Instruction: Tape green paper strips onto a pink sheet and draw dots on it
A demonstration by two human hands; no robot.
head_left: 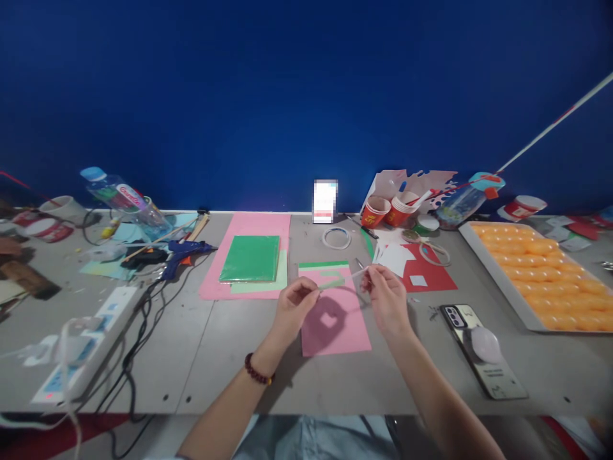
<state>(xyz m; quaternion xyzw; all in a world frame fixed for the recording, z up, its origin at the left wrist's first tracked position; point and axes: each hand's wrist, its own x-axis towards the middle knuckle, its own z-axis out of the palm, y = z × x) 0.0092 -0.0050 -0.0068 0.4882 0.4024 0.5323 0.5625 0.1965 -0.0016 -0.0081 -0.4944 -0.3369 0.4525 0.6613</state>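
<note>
Head view: the left hand (295, 305) and the right hand (389, 297) face each other over a pink sheet (335, 340) on the grey table (249, 358). The left thumb and forefinger are pinched together on the near end of a pale green strip (332, 282). From those fingertips the strip runs rightward into the gap between the hands, then seems to bend back on itself; its thin outline blurs there.

The right thumb and forefinger are closed on a thin white piece (358, 273), which points left from the fingertips toward the bend of the strip. Whether the two touch, I cannot tell. A small slender thing lies beside the right fingertips, too small to name.

A shadow falls on the pink sheet below the hands, and a green band (324, 264) runs along its far edge. Beyond it lies a white ring (336, 238). Left of the sheet, a green pack (251, 258) rests on larger pink paper (214, 281); to the right are a red sheet (438, 278) and, nearer the person, a phone (502, 377). A beaded bracelet (258, 369) circles the left wrist.
</note>
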